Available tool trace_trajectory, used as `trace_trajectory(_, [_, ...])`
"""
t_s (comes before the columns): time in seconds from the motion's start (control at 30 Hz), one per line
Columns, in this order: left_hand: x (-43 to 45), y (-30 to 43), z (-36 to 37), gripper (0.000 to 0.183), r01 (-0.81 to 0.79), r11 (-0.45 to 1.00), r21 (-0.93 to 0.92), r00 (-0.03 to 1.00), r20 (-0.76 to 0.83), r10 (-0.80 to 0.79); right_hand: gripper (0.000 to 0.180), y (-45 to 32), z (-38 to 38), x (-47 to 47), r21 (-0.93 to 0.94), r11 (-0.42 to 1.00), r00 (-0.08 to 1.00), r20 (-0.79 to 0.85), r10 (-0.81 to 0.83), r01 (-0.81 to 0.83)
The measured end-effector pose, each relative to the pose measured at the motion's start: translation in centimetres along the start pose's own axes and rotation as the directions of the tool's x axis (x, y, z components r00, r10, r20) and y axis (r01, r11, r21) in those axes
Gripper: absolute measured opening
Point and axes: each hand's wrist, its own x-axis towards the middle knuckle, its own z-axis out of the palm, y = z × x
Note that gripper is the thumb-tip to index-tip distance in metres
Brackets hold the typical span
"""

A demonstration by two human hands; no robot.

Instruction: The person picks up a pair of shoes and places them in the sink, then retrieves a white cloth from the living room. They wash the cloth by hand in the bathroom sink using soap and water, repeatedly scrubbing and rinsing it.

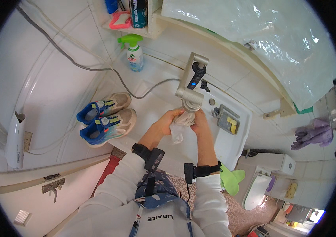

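Under the spout of a silver faucet, both of my hands hold a wet, pale cloth above the white sink. My left hand grips its left side, and my right hand grips its right side. Whitish, translucent material, water or suds, hangs below the cloth. The fingertips are partly hidden by the faucet head. A pair of blue and beige sneakers rests on the counter left of my hands. Black straps with small devices circle both wrists.
A spray bottle stands behind the sneakers, near a grey hose. Right of the faucet, a grey soap dish holds yellow pieces. Green insoles lie at the sink's front right edge. A plastic-covered shelf overhangs the back.
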Motion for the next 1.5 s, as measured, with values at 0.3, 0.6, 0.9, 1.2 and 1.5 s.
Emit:
trace_trajectory(0.3, [-1.7,0.9,-0.9,0.032,-0.239,0.962,0.129,0.97,0.08,0.23,0.023,0.8,-0.1,-1.8,-0.47,0.883,0.998,-0.06,-0.027,-0.005])
trace_trajectory(0.6, [-3.0,2.1,-1.1,0.038,-0.123,0.859,0.496,0.961,-0.157,0.228,0.016,-1.0,1.0,-2.4,0.08,0.996,0.995,-0.089,-0.044,0.051])
trace_trajectory(0.9, [-3.7,1.8,-3.0,0.04,-0.268,0.935,0.232,0.953,-0.079,0.293,0.02,-0.6,-0.1,-2.0,-0.206,0.978,0.985,-0.153,-0.075,0.042])
trace_trajectory(1.2, [-3.6,0.9,-2.9,0.041,-0.283,0.755,0.592,0.919,-0.057,0.39,0.026,-1.3,0.7,-2.3,-0.054,0.997,0.995,-0.078,-0.063,0.059])
trace_trajectory(1.5, [-4.5,1.3,-1.3,0.033,-0.373,0.428,0.823,0.863,0.138,0.486,0.016,-0.4,-0.7,-1.2,0.138,0.94,0.945,-0.053,0.321,-0.312])
